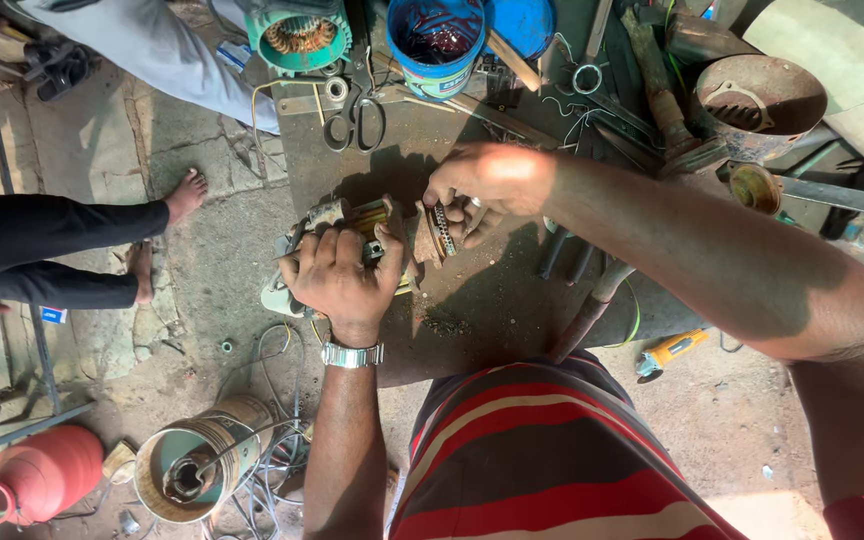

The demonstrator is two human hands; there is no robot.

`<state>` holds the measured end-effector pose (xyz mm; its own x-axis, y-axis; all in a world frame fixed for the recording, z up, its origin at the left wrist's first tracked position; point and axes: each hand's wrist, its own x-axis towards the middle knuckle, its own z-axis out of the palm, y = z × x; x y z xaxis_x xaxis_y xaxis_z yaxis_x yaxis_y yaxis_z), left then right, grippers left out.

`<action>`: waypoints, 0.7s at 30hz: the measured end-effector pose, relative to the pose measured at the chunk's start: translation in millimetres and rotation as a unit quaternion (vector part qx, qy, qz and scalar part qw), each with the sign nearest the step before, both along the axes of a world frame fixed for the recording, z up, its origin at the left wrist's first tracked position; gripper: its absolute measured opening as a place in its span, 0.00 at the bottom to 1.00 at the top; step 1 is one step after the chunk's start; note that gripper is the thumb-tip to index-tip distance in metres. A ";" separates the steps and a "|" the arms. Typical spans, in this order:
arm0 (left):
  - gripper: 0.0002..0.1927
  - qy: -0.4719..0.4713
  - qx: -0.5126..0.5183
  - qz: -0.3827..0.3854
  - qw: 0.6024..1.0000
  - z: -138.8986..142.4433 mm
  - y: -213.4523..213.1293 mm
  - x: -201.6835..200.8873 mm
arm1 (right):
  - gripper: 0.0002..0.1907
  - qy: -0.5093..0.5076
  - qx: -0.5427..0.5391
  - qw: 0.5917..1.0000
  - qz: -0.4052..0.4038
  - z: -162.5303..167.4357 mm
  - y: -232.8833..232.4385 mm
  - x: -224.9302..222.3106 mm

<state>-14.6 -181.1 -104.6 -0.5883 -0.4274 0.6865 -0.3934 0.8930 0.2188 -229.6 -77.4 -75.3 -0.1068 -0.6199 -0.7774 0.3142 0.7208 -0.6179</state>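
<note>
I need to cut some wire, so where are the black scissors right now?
In the head view, the black scissors lie at the workbench's far edge, between the green motor stator and the blue bucket.

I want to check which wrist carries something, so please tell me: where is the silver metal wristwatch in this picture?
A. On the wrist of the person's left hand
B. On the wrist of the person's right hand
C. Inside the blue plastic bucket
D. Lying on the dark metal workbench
A: the silver metal wristwatch sits on the wrist just below the left hand, which grips a small motor part; the right hand has a bare wrist.
</note>
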 end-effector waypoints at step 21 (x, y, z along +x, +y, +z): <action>0.16 -0.007 0.002 0.014 1.000 -2.9 6.7 -17.8 | 0.14 -0.077 -0.054 0.991 -0.093 -9.5 34.6 -5.4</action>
<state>-32.4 -174.4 -107.4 -0.5863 -0.4461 0.6762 -0.4211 0.8809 0.2161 -235.0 -42.8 -84.8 -0.1120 -0.6806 -0.7240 0.5314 0.5747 -0.6224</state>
